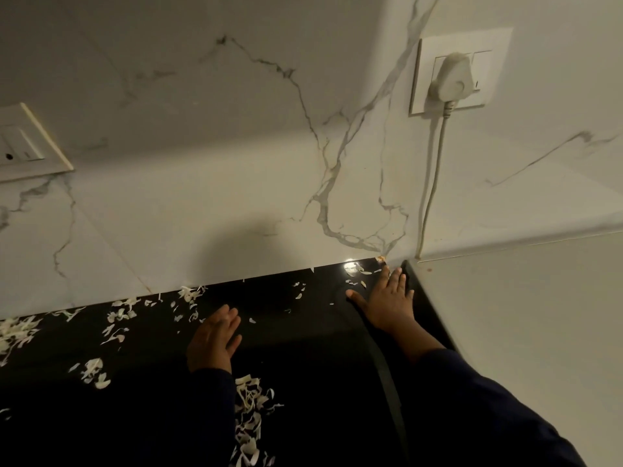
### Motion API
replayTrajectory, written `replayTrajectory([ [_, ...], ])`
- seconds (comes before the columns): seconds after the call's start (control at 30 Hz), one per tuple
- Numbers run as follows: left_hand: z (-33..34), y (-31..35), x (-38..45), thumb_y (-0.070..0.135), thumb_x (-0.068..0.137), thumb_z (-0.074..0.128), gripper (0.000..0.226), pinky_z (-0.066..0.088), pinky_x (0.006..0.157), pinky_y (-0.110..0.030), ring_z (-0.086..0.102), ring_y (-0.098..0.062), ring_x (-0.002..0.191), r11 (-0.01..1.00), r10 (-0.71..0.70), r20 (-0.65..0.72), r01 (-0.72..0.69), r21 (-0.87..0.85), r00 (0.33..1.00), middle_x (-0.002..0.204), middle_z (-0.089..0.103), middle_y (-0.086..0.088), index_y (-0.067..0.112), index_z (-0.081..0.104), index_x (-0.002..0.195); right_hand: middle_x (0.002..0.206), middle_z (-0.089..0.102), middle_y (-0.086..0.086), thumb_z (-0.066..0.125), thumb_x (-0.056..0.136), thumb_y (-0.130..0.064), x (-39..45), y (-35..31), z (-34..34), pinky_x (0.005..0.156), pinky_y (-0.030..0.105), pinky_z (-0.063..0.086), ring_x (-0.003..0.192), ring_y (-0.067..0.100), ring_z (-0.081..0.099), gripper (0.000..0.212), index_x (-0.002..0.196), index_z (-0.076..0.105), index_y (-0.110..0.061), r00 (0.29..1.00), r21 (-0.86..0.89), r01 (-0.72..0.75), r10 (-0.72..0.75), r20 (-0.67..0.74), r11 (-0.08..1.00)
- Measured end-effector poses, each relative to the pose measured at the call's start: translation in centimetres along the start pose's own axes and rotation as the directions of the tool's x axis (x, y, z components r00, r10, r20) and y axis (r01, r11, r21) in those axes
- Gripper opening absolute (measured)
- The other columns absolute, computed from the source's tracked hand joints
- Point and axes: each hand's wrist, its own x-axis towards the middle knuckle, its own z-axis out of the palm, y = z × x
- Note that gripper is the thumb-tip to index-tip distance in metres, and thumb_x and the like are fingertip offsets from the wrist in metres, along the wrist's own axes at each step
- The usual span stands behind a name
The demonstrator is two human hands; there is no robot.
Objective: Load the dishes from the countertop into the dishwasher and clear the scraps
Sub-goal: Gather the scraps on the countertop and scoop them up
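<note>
Pale vegetable scraps [251,404] lie scattered over the black countertop [310,365], thickest at the left and below my left wrist. A few scraps [360,272] sit in the far right corner by the wall. My right hand [387,301] lies flat on the counter in that corner, fingers straight and spread, just short of those scraps. My left hand [214,335] rests on the counter's middle with fingers straight and together, holding nothing. No dishes or dishwasher are in view.
A white marble-look wall [236,163] rises behind the counter. A white plug [453,75] sits in a socket plate at upper right, its cable [429,197] dropping to the counter's corner. Another switch plate [23,146] is at far left. A pale panel [522,332] borders the counter's right side.
</note>
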Motion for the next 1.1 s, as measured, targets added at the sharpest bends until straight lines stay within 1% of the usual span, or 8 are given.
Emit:
replayTrajectory([
  [0.13,0.5,0.2,1.5,0.014,0.092,0.046,0.035,0.042,0.095,-0.038,0.053,-0.024,0.116,1.0,-0.005,-0.011,0.005,-0.004,1.0,0.127,0.056,-0.013,0.005,0.05,0.125,0.156,-0.013,0.018,0.025,0.086,-0.072,2.9,-1.7,-0.1,0.115,0.053,-0.002,0.145,0.032,-0.013,0.098,0.148,-0.011,-0.005,0.997,-0.082,0.072,-0.072,-0.002,0.994],
  [0.3,0.5,0.1,2.9,0.015,0.093,0.045,0.035,0.042,0.094,-0.037,0.053,-0.02,0.113,0.999,-0.039,-0.007,0.039,0.009,0.999,0.128,0.055,-0.012,0.007,0.049,0.126,0.154,-0.009,0.027,0.022,0.087,-0.07,3.4,-4.2,1.6,0.116,0.05,-0.007,0.143,0.038,-0.013,0.095,0.148,-0.007,-0.004,0.994,-0.108,0.083,-0.089,-0.06,0.991],
  [0.5,-0.2,0.2,3.5,0.016,0.093,0.045,0.034,0.042,0.095,-0.036,0.053,-0.018,0.11,0.997,-0.065,-0.003,0.065,0.033,0.998,0.127,0.056,-0.011,0.009,0.05,0.125,0.153,0.004,0.028,0.032,0.093,-0.058,2.7,-8.0,3.2,0.117,0.048,-0.003,0.144,0.039,-0.005,0.077,0.147,0.014,-0.005,0.987,-0.031,0.149,-0.15,-0.056,0.988],
  [0.6,-0.9,0.4,3.5,0.014,0.092,0.045,0.033,0.042,0.093,-0.036,0.053,-0.019,0.11,0.998,-0.056,-0.006,0.056,0.035,0.998,0.125,0.056,-0.012,0.008,0.051,0.124,0.154,0.006,0.026,0.034,0.095,-0.053,2.0,-10.1,4.3,0.117,0.046,-0.003,0.145,0.037,-0.005,0.074,0.148,0.011,-0.007,0.979,0.014,0.199,-0.198,-0.038,0.98],
  [0.73,-2.0,0.8,3.4,0.013,0.092,0.046,0.029,0.041,0.093,-0.037,0.053,-0.022,0.114,0.999,-0.044,-0.01,0.045,0.025,0.999,0.118,0.057,-0.01,0.008,0.052,0.12,0.155,0.002,0.022,0.028,0.096,-0.054,1.2,-12.5,5.4,0.117,0.044,-0.004,0.145,0.033,-0.006,0.077,0.149,0.002,-0.005,0.957,0.007,0.286,-0.286,0.041,0.958],
  [0.8,-2.6,1.0,3.2,0.013,0.092,0.046,0.03,0.041,0.096,-0.037,0.053,-0.022,0.114,0.999,-0.049,-0.011,0.049,0.02,0.999,0.122,0.057,-0.011,0.008,0.052,0.121,0.156,-0.001,0.02,0.026,0.096,-0.054,0.8,-13.2,5.8,0.117,0.043,-0.005,0.146,0.03,-0.007,0.078,0.149,0.001,-0.003,0.94,-0.002,0.334,-0.333,0.078,0.943],
  [0.93,-4.1,1.5,2.9,0.014,0.092,0.047,0.028,0.042,0.096,-0.038,0.054,-0.021,0.112,0.999,-0.046,-0.021,0.047,0.015,0.999,0.124,0.057,-0.013,0.009,0.053,0.118,0.158,0.001,0.012,0.025,0.097,-0.054,0.1,-13.5,5.7,0.118,0.038,-0.002,0.147,0.023,-0.004,0.075,0.149,0.006,-0.003,0.875,-0.064,0.471,-0.457,0.159,0.88],
  [1.1,-5.5,2.1,2.0,0.018,0.093,0.045,0.033,0.042,0.093,-0.035,0.054,-0.018,0.111,0.998,-0.05,-0.011,0.05,0.027,0.999,0.126,0.057,-0.01,0.01,0.051,0.124,0.158,0.001,0.008,0.027,0.097,-0.052,-5.6,-13.9,5.8,0.118,0.036,0.001,0.146,0.02,-0.002,0.069,0.149,0.01,-0.009,0.686,-0.075,0.702,-0.645,0.337,0.708],
])
